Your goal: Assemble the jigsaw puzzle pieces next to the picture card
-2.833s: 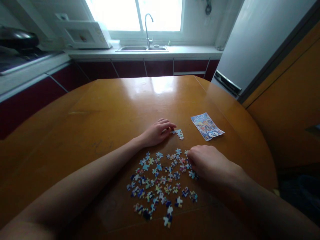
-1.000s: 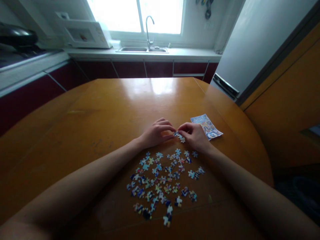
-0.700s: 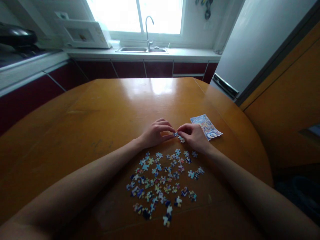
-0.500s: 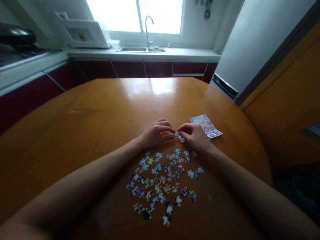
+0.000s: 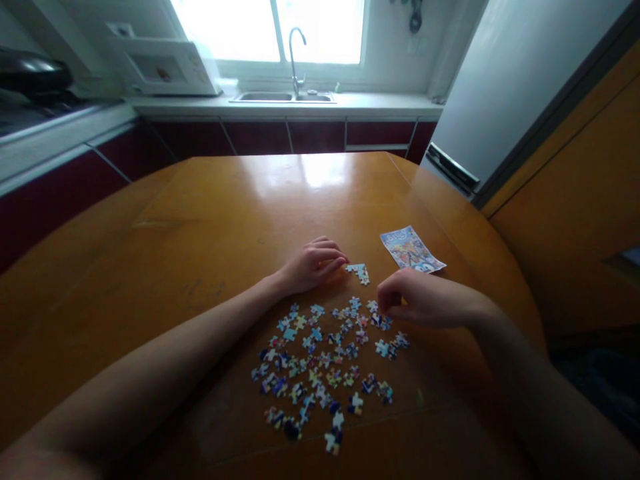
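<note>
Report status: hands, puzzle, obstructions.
Left hand beside L-shaped puzzle cluster; right hand at loose pieces, grip unclear. Cluster mostly visible; right hand partly blocks view of picture sheet.

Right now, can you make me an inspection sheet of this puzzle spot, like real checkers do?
Surface: brown table, glare toward its far side.
Puzzle things: loose pieces scattered; beyond them an L-shaped patch, apparently joined; picture sheet farther right.
Clutter: nothing seen.
Hands: left hand beside the patch, touching unclear; right hand curled at the pieces' right edge, grip unclear.
Cables: nothing seen on the table.
Surroundings: sink below a bright window; fridge right.
</note>
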`<act>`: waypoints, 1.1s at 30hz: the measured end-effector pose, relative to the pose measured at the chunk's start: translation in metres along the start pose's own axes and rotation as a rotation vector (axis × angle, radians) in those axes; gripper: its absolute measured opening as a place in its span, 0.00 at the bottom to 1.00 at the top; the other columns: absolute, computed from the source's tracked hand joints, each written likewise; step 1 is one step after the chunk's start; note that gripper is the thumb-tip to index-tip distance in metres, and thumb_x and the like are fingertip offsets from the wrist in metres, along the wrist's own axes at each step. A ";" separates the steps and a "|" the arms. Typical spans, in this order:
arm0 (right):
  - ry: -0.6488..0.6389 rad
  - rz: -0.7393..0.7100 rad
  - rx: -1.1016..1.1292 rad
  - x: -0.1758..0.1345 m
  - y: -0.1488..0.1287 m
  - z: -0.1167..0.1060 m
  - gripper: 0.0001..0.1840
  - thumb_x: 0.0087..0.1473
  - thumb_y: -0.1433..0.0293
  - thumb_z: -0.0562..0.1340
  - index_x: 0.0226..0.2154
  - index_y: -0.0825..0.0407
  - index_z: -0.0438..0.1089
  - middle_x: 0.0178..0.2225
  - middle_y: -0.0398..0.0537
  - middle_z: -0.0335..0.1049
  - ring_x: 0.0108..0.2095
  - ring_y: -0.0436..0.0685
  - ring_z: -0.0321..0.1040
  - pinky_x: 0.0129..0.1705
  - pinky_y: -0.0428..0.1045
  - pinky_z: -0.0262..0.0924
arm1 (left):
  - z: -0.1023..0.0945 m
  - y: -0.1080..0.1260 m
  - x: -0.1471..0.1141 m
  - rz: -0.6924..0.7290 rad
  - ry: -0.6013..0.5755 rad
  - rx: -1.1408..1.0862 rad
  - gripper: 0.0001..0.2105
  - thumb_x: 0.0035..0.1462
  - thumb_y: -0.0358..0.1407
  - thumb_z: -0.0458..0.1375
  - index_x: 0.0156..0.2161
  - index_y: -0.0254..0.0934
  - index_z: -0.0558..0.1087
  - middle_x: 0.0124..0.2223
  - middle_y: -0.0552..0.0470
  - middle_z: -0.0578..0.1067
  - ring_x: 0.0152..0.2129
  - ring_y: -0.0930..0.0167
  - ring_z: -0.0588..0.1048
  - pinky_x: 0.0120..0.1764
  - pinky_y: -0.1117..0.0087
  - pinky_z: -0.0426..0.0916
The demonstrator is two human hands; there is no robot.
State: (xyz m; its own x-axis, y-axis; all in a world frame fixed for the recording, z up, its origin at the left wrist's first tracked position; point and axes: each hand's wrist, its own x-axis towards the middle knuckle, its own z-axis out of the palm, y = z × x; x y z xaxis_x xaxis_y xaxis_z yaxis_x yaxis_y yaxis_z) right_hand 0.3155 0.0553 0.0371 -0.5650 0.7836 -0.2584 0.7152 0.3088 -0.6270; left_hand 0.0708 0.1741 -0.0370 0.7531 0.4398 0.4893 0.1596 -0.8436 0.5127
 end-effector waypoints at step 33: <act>0.242 0.008 -0.082 0.013 0.003 0.008 0.06 0.53 0.76 0.62 0.29 0.52 0.76 0.26 0.44 0.74 0.26 0.50 0.65 0.30 0.46 0.53 | 0.002 -0.004 -0.001 -0.029 -0.018 -0.011 0.12 0.68 0.37 0.54 0.38 0.37 0.78 0.35 0.48 0.78 0.35 0.69 0.73 0.40 0.66 0.68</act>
State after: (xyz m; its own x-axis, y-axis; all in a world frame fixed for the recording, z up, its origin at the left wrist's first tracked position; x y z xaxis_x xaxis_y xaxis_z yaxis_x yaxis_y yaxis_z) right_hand 0.3065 0.0623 0.0259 -0.4511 0.8894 -0.0736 0.7557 0.3368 -0.5616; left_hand 0.0704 0.1766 -0.0409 0.7599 0.4581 0.4612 0.1744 -0.8272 0.5342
